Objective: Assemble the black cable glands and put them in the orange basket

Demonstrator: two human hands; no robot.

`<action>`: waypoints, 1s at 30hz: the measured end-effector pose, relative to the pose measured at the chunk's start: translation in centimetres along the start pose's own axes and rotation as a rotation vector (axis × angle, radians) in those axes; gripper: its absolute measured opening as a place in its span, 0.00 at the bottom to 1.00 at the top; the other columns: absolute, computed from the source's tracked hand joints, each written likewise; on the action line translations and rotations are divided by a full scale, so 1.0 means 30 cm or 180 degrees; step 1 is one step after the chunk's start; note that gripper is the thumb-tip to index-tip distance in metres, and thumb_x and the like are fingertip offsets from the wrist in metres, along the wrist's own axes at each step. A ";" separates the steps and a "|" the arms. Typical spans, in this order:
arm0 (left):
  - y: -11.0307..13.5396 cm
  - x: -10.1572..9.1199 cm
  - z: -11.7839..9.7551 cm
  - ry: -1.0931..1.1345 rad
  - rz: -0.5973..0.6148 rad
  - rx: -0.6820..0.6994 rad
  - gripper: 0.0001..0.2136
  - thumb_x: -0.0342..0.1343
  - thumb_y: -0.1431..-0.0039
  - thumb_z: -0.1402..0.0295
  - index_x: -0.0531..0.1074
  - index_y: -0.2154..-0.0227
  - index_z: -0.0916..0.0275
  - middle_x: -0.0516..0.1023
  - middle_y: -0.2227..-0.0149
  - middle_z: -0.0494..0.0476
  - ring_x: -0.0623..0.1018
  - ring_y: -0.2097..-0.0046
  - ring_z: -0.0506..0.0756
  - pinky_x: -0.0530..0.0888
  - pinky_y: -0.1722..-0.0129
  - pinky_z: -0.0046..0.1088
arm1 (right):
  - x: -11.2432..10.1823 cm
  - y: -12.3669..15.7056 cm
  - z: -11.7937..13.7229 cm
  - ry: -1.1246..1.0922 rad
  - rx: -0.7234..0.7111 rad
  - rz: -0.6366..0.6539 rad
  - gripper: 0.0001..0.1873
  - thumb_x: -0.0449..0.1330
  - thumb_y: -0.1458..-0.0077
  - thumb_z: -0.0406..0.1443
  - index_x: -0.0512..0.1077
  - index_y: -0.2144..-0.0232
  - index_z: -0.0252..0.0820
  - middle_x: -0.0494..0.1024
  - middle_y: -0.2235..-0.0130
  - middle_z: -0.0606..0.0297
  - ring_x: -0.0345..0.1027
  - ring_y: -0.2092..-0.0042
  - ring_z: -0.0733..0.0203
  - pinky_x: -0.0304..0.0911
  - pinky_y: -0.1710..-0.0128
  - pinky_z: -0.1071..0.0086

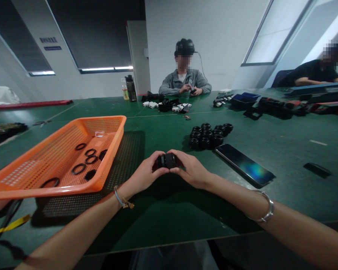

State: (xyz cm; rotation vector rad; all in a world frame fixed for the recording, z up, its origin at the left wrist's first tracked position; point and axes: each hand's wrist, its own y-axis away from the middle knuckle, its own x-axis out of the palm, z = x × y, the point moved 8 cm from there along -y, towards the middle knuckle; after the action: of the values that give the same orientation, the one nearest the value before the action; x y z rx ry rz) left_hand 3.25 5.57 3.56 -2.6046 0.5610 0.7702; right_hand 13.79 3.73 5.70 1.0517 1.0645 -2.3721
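Both of my hands meet over the green table (163, 213), gripping one small black round part (166, 161) between them. My left hand (146, 173) wraps its left end with curled fingers. My right hand (190, 170) closes on the right end. A cluster of several similar black round parts (210, 135) lies just beyond, to the right. Left of my hands stands an orange perforated basket (109, 148) with several black rings (86, 159) lying in it.
A dark phone (245, 165) lies right of my hands, and a small black flat piece (317, 169) farther right. A person seated across the table handles parts, with more black and white pieces (169, 105) before them. Another person sits at far right behind dark tooling (273, 107).
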 end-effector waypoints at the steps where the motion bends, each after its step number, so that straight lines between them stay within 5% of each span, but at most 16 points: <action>1: 0.000 -0.005 -0.005 -0.0107 -0.0033 -0.0016 0.16 0.53 0.49 0.66 0.64 0.56 0.61 0.72 0.62 0.54 0.71 0.62 0.54 0.68 0.60 0.30 | -0.002 -0.002 0.000 -0.0080 0.0111 -0.0017 0.17 0.52 0.45 0.38 0.61 0.54 0.36 0.73 0.58 0.53 0.68 0.60 0.55 0.64 0.61 0.62; 10: -0.014 -0.003 0.007 0.0131 0.0081 -0.0202 0.13 0.51 0.48 0.62 0.64 0.61 0.62 0.70 0.69 0.51 0.70 0.68 0.51 0.66 0.68 0.26 | 0.023 -0.010 -0.042 -0.0548 0.1026 0.0079 0.12 0.51 0.45 0.33 0.64 0.57 0.37 0.74 0.62 0.59 0.68 0.62 0.58 0.62 0.62 0.65; 13: -0.015 0.033 0.061 0.0939 0.0082 -0.0646 0.17 0.41 0.44 0.53 0.61 0.60 0.61 0.64 0.78 0.46 0.64 0.78 0.48 0.61 0.79 0.22 | 0.038 -0.012 -0.039 -0.0545 0.0824 0.0157 0.17 0.54 0.47 0.30 0.61 0.54 0.39 0.72 0.57 0.57 0.67 0.58 0.58 0.62 0.58 0.63; 17: -0.007 0.038 0.119 0.1143 -0.0553 -0.1276 0.22 0.34 0.42 0.50 0.63 0.74 0.62 0.58 0.84 0.45 0.59 0.83 0.47 0.57 0.83 0.22 | 0.050 -0.011 0.001 -0.0179 0.0328 0.0245 0.22 0.55 0.49 0.29 0.57 0.51 0.40 0.68 0.53 0.55 0.65 0.54 0.56 0.63 0.56 0.60; 22: 0.004 -0.013 0.082 0.0395 -0.1304 -0.1060 0.20 0.36 0.41 0.59 0.62 0.82 0.62 0.65 0.81 0.52 0.68 0.76 0.51 0.64 0.74 0.26 | 0.066 -0.014 0.028 0.0542 0.0098 0.0251 0.21 0.57 0.48 0.31 0.58 0.52 0.39 0.70 0.56 0.54 0.65 0.54 0.51 0.63 0.55 0.53; 30: 0.004 -0.036 0.023 -0.0348 -0.1321 -0.0799 0.15 0.36 0.43 0.71 0.66 0.78 0.61 0.73 0.75 0.56 0.73 0.68 0.55 0.68 0.65 0.31 | 0.065 -0.003 0.048 0.0694 -0.0048 -0.0127 0.18 0.54 0.46 0.35 0.58 0.53 0.36 0.72 0.57 0.49 0.67 0.57 0.49 0.64 0.57 0.52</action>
State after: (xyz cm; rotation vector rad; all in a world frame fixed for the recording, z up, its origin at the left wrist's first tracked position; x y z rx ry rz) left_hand 2.06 6.05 3.62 -2.7427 -0.1184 0.8766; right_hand 11.72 2.72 4.94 1.3193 1.1850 -2.3160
